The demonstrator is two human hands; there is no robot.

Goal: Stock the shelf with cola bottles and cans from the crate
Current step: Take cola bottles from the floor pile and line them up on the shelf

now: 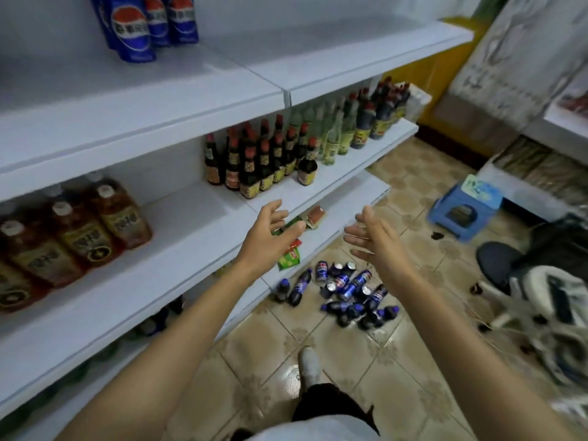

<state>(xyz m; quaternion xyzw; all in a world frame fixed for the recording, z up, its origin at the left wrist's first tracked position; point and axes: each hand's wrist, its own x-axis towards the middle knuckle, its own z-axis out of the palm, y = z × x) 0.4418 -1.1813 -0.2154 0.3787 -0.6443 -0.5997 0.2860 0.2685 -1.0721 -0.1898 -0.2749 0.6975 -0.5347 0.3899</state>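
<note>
While cola bottles and cans (346,291) lie heaped on the floor (270,345) by the edge of the shelf (178,230), the left hand (273,224) and right hand (372,237) hover, fingers spread apart, empty.

- Dim, cool, even indoor light with a bluish cast.
- Soft shadows beneath the shelf boards (143,122).
- Strong wide-angle bending toward the frame edges.
- Motion blur on the chair (496,259), stool (461,208) and amber bottles (82,230); sharper at centre.
</note>
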